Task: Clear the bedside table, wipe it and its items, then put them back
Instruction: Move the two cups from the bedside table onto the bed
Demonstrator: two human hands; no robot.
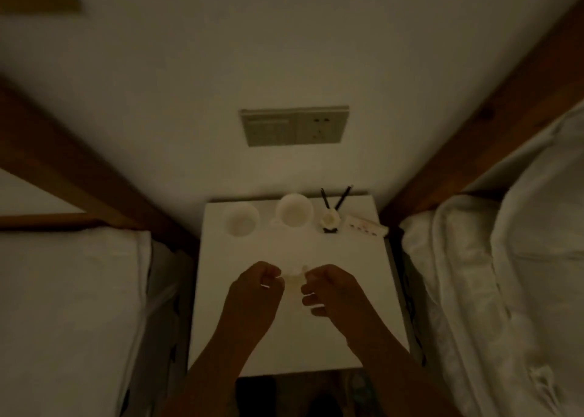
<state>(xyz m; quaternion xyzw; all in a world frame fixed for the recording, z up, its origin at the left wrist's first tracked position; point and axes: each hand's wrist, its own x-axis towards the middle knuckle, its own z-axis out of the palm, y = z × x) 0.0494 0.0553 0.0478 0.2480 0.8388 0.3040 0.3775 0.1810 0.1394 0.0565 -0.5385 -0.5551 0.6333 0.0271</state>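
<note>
- Pinching a small pale wipe (295, 285) between them, the left hand (257, 290) and right hand (328, 291) hover over the front half of the bedside table (240, 337); each hand is curled closed on one side of the thin, limp, crumpled piece, which hangs stretched between the fingertips.
- The table top is a smooth, flat, white rectangle with square corners, wedged between two beds.
- Along its back edge stand two round white cups: a cup on the left (240, 220) with a plain wide mouth, and a slightly larger cup with a side handle (294, 210) just beside it.
- To the right of those sits a small white pen holder (330, 220) on a dark base, with two slim dark pens (343, 197) leaning apart in a V.
- At the back right corner lies a small flat white card or packet (365, 226) with faint coloured marks; the dim light hides what it is.
- On the pale, matte wall above is a rectangular grey socket and switch panel (294, 126).
- Brown wooden headboards (493, 107) slant in from both sides.
- Soft, rumpled white bedding (505, 290) fills the right side; a smoother white mattress or pillow (69, 306) fills the left.
</note>
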